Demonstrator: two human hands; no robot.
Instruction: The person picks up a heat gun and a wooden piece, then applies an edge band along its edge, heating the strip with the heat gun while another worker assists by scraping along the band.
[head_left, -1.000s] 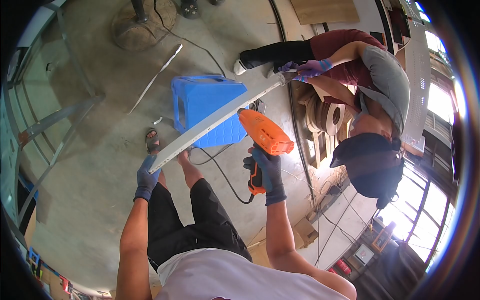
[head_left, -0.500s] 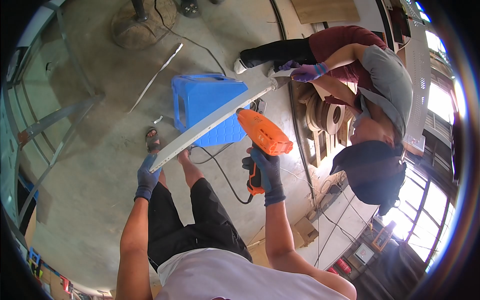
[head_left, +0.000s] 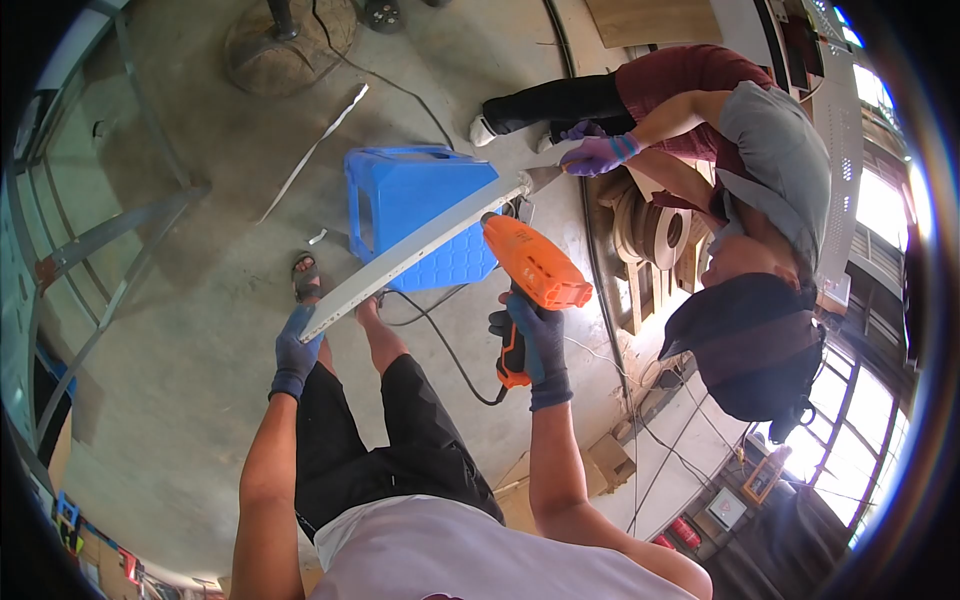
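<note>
My left hand (head_left: 296, 352), in a dark blue glove, is closed on the lower end of a long white strip (head_left: 410, 245). The strip slants up to the right across a blue plastic stool (head_left: 425, 190). My right hand (head_left: 538, 340), gloved too, grips the handle of an orange heat gun (head_left: 535, 262), whose nozzle is close to the strip's edge. At the strip's far end a co-worker's purple-gloved hand (head_left: 598, 155) holds a scraper (head_left: 543, 178) against it.
The co-worker (head_left: 770, 150) bends in from the right. A black cable (head_left: 450, 350) runs from the heat gun over the floor. Brown rolls (head_left: 660, 235) stand on a wooden pallet. A metal frame (head_left: 110, 235) is at the left, a round base (head_left: 285, 50) at the top.
The co-worker's scraper and purple-gloved hand have moved down-left along the strip, toward the heat gun. My hands have hardly moved.
</note>
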